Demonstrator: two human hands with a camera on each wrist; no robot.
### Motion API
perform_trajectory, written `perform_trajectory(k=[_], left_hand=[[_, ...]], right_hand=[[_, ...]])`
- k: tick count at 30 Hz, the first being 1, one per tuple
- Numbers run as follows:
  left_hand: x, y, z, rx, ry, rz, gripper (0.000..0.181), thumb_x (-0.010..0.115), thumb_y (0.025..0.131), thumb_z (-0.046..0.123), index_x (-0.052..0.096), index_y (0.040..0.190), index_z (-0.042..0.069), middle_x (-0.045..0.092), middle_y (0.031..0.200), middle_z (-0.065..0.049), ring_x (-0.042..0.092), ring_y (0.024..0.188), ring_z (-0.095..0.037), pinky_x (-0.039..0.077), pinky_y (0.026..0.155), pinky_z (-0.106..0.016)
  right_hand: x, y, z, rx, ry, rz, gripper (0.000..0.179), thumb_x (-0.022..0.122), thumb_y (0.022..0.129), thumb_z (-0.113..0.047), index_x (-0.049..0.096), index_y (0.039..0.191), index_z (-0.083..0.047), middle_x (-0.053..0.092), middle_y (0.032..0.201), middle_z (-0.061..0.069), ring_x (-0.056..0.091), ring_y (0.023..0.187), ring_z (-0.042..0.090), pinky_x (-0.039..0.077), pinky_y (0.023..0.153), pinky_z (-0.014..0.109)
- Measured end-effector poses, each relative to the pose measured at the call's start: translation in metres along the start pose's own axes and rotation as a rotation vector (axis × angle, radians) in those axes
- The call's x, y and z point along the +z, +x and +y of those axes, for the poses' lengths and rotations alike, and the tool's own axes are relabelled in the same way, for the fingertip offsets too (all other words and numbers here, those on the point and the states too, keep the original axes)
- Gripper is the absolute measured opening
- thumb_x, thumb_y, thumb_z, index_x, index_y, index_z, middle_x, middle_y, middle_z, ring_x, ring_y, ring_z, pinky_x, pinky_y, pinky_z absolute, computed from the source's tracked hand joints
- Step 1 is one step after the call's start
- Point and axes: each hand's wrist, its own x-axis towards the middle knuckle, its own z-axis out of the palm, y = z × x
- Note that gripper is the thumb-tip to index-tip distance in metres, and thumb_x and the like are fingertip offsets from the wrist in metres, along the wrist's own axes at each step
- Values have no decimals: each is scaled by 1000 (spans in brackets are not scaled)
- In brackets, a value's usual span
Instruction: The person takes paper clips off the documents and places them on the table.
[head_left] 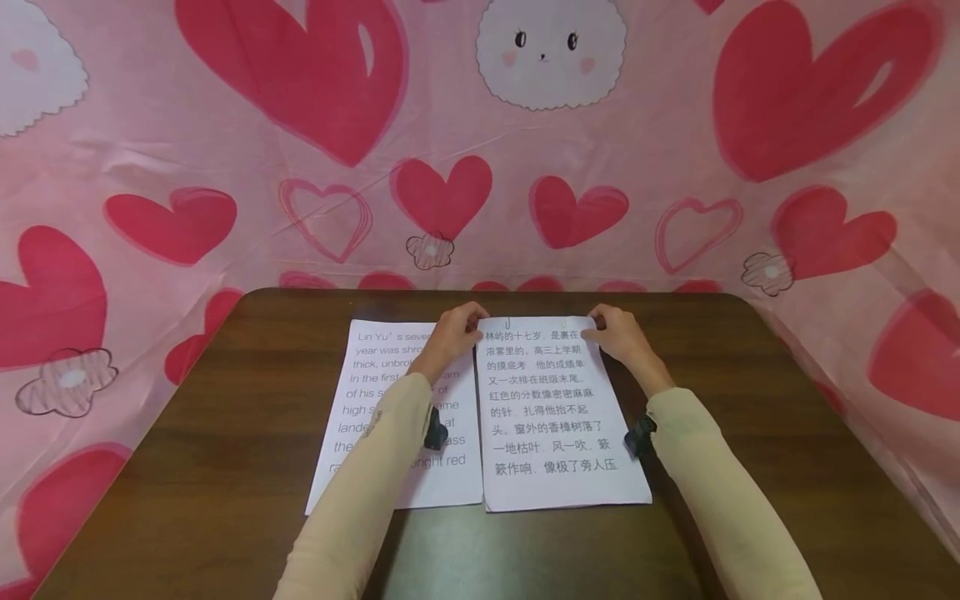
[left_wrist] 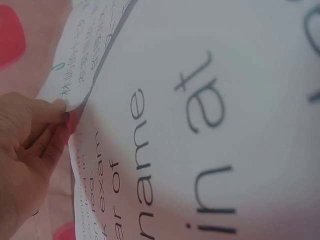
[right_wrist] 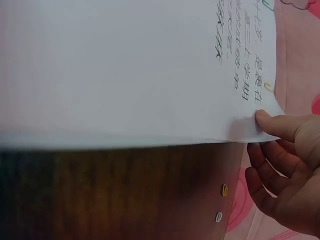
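A stack of white paper with Chinese text (head_left: 551, 408) lies upright to the viewer on the table. My left hand (head_left: 454, 335) pinches its top left corner, thumb on the printed side. At the top right corner my right hand (head_left: 624, 335) pinches the paper between thumb and fingers. A green paper clip (right_wrist: 268, 5) and a yellow paper clip (right_wrist: 269, 87) sit on the top edge between the hands. Directly left lies a white sheet with English text (head_left: 442, 487), partly hidden under my left forearm.
The dark wooden table (head_left: 210, 475) ends at a pink curtain (head_left: 517, 137) with red hearts. In the right wrist view, a yellow clip (right_wrist: 224, 190) and a white clip (right_wrist: 218, 217) lie on the table near my right hand.
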Motion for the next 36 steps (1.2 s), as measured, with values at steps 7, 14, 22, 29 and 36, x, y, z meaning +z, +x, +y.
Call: perform_trajectory(k=[7, 14, 22, 29, 36], left_hand=[[-2, -3, 4, 19, -8, 0, 25, 61, 96, 0, 64, 118, 9, 68, 119, -12, 62, 109, -26, 50, 105, -40], [-3, -6, 4, 30, -19, 20, 21, 61, 97, 4, 64, 117, 11, 68, 122, -11, 62, 110, -27, 49, 106, -42], [-3, -6, 6, 29, -49, 50, 19, 61, 98, 6, 63, 115, 13, 68, 119, -10, 60, 105, -26, 49, 104, -41], [-3, -9, 10, 30, -59, 58, 20, 61, 98, 7, 62, 116, 14, 67, 124, -9, 59, 108, -26, 48, 106, -42], [-5, -14, 11, 26, -76, 83, 21, 62, 98, 7, 62, 117, 14, 67, 121, -9, 58, 104, -26, 49, 100, -40]], right_hand=[[-4, -4, -1, -21, 8, 18, 29, 65, 95, -17, 61, 115, 4, 65, 107, 24, 59, 92, 33, 48, 79, 37], [-6, -8, -3, -37, 19, 26, 29, 65, 95, -17, 61, 115, 4, 66, 104, 24, 59, 90, 32, 47, 77, 35], [-10, -11, -4, -50, 30, 39, 29, 66, 95, -15, 61, 115, 4, 66, 105, 25, 60, 90, 33, 48, 77, 36], [-13, -14, -4, -55, 48, 41, 28, 66, 95, -15, 61, 116, 3, 65, 105, 24, 60, 89, 32, 48, 75, 34], [-14, -14, -8, -66, 77, 36, 34, 66, 96, -19, 58, 125, -3, 66, 117, 22, 61, 93, 34, 50, 78, 36]])
